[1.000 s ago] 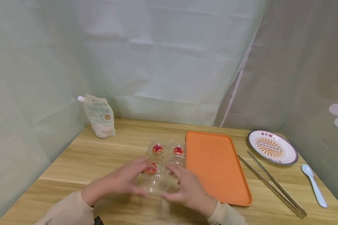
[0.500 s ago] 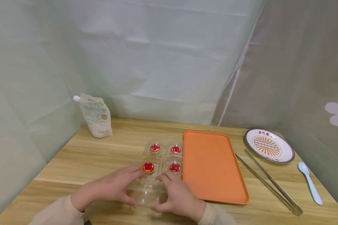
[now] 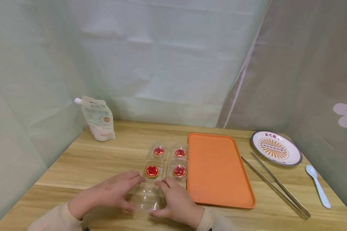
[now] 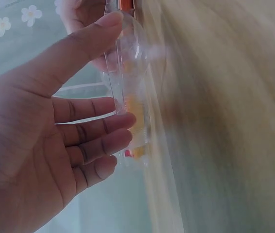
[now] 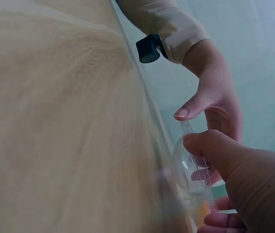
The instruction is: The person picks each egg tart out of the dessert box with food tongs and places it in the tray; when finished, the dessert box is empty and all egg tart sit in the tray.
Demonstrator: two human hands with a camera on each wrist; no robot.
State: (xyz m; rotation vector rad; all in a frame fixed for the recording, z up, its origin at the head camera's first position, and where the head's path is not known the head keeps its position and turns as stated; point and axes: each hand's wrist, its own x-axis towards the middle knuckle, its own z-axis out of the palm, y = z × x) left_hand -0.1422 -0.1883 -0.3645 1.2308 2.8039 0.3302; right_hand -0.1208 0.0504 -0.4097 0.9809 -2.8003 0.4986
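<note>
In the head view, a clear plastic box [image 3: 146,198] stands near the front of the table, with nothing visible in it. My left hand [image 3: 111,191] holds its left side, thumb at the near edge and fingers toward the far edge. Opposite it, my right hand [image 3: 177,202] grips the right side the same way. The left wrist view shows the left thumb [image 4: 86,41] on the box's rim. Just behind the box, several clear boxes stand in two columns, each with a red-topped tart [image 3: 151,171] inside. One more tart [image 3: 179,170] lies beyond the right fingertips.
An orange tray [image 3: 219,170] lies right beside the tart boxes. Farther right are metal tongs [image 3: 277,186], a patterned plate [image 3: 276,148] and a pale blue spoon [image 3: 318,186]. A white pouch [image 3: 98,118] stands at the back left, before the curtain.
Both hands have come toward the front edge and left with the clear box, uncovering the nearer right tart. The tart boxes and tray keep their places; the head view has shifted slightly.
</note>
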